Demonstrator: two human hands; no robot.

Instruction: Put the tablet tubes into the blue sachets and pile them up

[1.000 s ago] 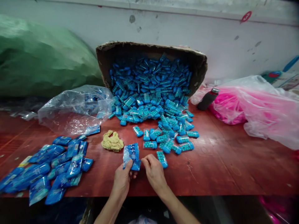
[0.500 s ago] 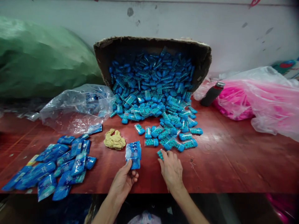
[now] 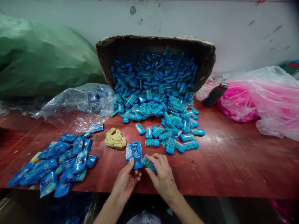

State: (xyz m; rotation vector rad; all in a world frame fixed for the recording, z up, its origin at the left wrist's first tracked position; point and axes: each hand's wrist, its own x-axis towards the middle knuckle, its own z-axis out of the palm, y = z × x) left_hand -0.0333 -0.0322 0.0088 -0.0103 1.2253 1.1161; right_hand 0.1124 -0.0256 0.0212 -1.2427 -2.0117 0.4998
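Observation:
Blue printed packets [image 3: 134, 150], fanned in a small stack, are held between the thumb and fingers of my left hand [image 3: 126, 179]. Close to their right side, my right hand [image 3: 161, 175] pinches a clear blue-capped container [image 3: 149, 164] full of small teal balls. Beyond my hands, several similar containers [image 3: 171, 145] lie loose on the red table [image 3: 224, 161]. They join a large heap [image 3: 154, 90] that spills from a tipped cardboard box [image 3: 105, 60]. Filled blue packets [image 3: 67, 165] are piled to the left of my left hand.
A crumpled yellow cloth-like item [image 3: 115, 139] lies behind the held packets. Clear plastic bag [image 3: 78, 107] and big green bag [image 3: 46, 59] are at the left. A dark bottle [image 3: 215, 94] stands tilted beside pink-filled bags [image 3: 243, 99] at the right.
My right hand has moved left and lifted a container, bringing it beside the held packets. My left hand keeps its grip. The view has shifted slightly.

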